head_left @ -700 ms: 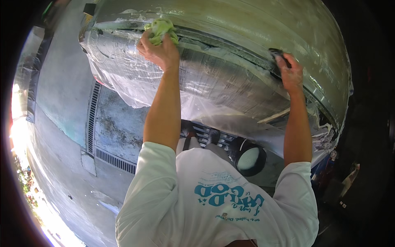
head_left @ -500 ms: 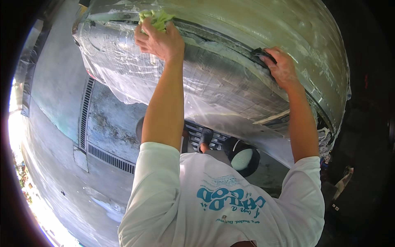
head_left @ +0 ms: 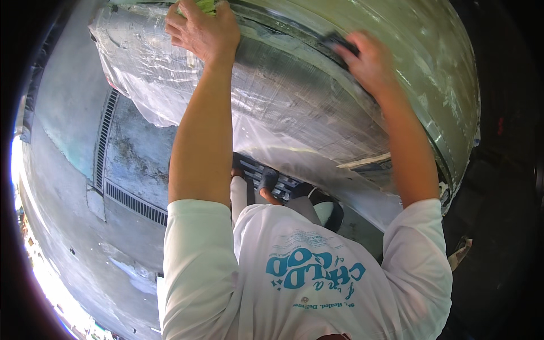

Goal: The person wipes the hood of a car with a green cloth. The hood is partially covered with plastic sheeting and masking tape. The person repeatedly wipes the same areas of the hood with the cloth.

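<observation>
A curved olive-beige panel (head_left: 422,42), apparently part of a vehicle body, spreads before me, wet and streaked with whitish residue. Clear plastic film (head_left: 153,62) covers its near side, below a dark groove. At the far left of the groove, my left hand (head_left: 205,31) is closed on a crumpled yellow-green cloth (head_left: 201,5), partly cut off by the picture's top edge. My right hand (head_left: 371,62), blurred by motion, grips a small black block (head_left: 338,42) against the panel along the same groove. Its exact kind cannot be made out.
A slatted platform (head_left: 286,190) lies under my feet. Beside them stands a dark bucket (head_left: 334,216) with pale contents. Drain grating (head_left: 136,203) runs through the concrete floor on the left. A tan strip (head_left: 365,161) lies on the near side of the film.
My right hand has slid the black block farther and leftward along the groove. My left hand stays with the cloth at about the same spot, while the whole view has shifted.
</observation>
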`<state>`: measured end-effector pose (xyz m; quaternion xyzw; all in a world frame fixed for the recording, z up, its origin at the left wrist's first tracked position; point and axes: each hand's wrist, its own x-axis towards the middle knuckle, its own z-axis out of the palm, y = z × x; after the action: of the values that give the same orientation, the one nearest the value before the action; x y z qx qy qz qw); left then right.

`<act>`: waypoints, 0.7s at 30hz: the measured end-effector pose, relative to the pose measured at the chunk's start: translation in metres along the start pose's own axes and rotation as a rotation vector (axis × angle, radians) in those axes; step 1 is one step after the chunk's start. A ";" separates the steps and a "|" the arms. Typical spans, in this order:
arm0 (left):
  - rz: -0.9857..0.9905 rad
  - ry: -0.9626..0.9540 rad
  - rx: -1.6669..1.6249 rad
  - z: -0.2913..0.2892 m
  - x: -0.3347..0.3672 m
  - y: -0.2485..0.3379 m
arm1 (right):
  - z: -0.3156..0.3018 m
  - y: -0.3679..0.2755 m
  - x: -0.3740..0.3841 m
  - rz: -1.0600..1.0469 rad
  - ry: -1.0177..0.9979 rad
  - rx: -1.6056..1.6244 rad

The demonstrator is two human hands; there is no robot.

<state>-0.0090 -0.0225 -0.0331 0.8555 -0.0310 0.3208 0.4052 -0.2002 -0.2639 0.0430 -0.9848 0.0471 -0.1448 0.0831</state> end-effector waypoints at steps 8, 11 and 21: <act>0.006 -0.008 0.016 0.001 -0.002 0.011 | -0.032 0.025 -0.051 0.162 -0.082 -0.166; -0.019 0.076 0.077 -0.005 -0.001 0.025 | 0.010 -0.033 0.028 0.025 -0.040 -0.144; -0.071 0.074 0.074 -0.002 -0.003 0.024 | -0.055 0.056 -0.099 0.113 0.005 -0.186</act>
<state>-0.0202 -0.0377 -0.0175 0.8581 0.0261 0.3385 0.3852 -0.3149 -0.3157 0.0577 -0.9837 0.1159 -0.1374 -0.0010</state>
